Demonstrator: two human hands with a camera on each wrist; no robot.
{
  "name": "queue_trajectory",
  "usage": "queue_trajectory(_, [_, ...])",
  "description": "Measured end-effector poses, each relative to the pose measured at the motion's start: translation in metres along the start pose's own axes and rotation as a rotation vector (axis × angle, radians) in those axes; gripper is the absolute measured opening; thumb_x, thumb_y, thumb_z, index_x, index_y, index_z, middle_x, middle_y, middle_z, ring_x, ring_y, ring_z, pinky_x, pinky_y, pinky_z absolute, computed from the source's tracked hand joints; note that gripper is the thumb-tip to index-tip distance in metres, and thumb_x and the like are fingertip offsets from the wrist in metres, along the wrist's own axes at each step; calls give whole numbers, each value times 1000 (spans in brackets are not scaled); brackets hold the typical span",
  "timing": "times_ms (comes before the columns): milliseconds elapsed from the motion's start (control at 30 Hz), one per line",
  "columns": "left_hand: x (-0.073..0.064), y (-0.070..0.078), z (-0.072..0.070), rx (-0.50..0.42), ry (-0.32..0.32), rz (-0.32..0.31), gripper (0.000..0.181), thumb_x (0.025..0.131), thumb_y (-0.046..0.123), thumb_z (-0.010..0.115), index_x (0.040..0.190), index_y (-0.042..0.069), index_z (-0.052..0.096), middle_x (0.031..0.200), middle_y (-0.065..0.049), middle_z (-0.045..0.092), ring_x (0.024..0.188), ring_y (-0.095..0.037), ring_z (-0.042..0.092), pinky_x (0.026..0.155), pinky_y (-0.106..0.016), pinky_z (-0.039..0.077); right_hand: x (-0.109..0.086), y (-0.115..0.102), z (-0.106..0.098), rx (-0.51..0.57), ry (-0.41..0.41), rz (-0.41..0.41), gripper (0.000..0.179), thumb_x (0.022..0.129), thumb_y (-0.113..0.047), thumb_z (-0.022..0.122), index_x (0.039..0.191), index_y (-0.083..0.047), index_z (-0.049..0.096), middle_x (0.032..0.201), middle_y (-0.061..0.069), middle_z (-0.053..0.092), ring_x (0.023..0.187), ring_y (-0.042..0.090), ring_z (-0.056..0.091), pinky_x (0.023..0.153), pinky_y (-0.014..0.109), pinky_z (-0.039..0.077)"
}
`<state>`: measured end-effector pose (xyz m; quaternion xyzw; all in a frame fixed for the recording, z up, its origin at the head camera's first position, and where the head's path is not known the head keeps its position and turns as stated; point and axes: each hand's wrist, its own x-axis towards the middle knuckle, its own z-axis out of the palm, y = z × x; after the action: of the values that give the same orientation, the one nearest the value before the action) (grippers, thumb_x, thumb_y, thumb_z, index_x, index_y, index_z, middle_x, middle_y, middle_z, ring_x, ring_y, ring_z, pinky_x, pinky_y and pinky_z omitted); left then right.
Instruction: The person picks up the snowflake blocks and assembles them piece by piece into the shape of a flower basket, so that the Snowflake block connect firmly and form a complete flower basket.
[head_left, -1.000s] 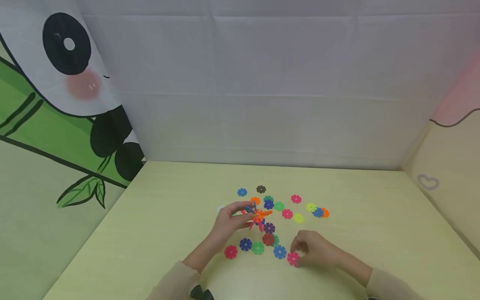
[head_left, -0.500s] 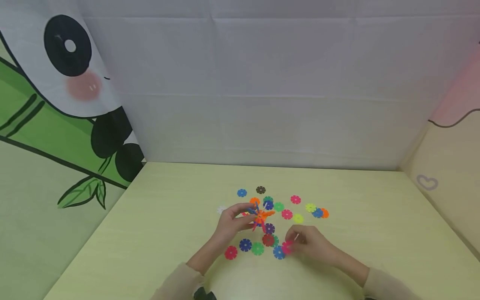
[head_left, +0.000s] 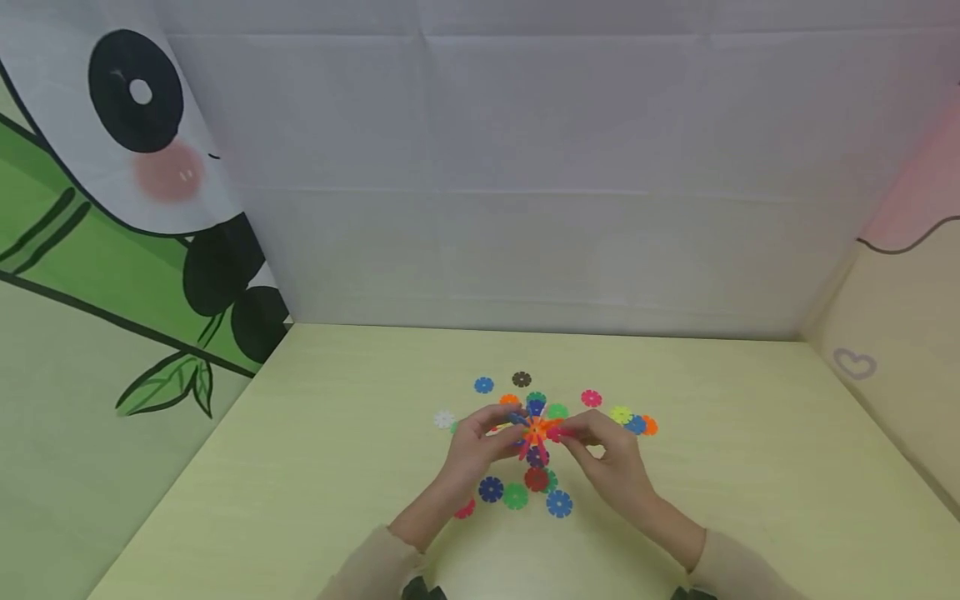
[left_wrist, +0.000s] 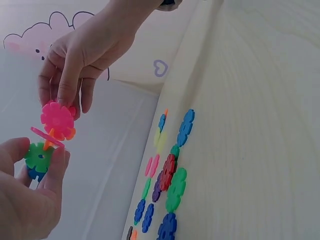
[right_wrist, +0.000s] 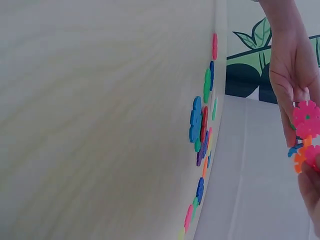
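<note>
My left hand pinches a cluster of interlocked snowflake discs above the table. In the left wrist view the cluster shows a green disc, an orange disc and blue and pink ones, set at angles to each other. Between thumb and fingers of my right hand is a pink snowflake disc, right at the orange part of the cluster. The right wrist view has both hands close together around the pieces, with the right fingertips partly out of frame.
Loose snowflake discs in several colours lie on the pale table, among them a blue disc, a red disc and a brown disc. A white wall rises behind, with a printed panel at left.
My right hand has carried the pink disc up and left from the table's near side to the cluster. The left hand has shifted slightly right with the cluster.
</note>
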<state>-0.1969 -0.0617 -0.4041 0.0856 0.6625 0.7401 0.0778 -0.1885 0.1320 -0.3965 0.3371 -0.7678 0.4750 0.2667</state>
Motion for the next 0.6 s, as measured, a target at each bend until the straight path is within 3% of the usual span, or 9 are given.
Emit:
queue_trajectory(100, [0,-1,2,-18,21,-5,40,85,18,63,120,1,54,118,-14,56,97,-21,62,80,-33,51,-4,6,3,-18,20,-7,26,68,15,69,88,-1,62,81,8,64,72,18,64,68,14,50])
queue_trajectory(233, [0,-1,3,-23,51,-14,41,85,21,64,120,3,54,119,-13,55,95,-21,63,80,-32,51,-7,9,6,-41,42,-35,11,79,-4,67,89,-2,63,81,6,63,72,18,63,70,14,50])
queue_trajectory(333, [-1,-1,4,-26,53,-14,42,85,22,64,120,3,54,121,-13,54,94,-21,63,80,-32,51,-7,9,6,-41,45,-43,12,82,-12,64,89,-2,63,81,6,63,72,17,63,70,14,50])
queue_trajectory(600, [0,-1,3,-34,0,-4,51,86,21,63,130,3,46,126,-16,52,100,-22,61,81,-33,51,-3,7,8,-50,47,-12,25,68,13,70,86,-2,64,79,5,63,72,17,63,69,14,50])
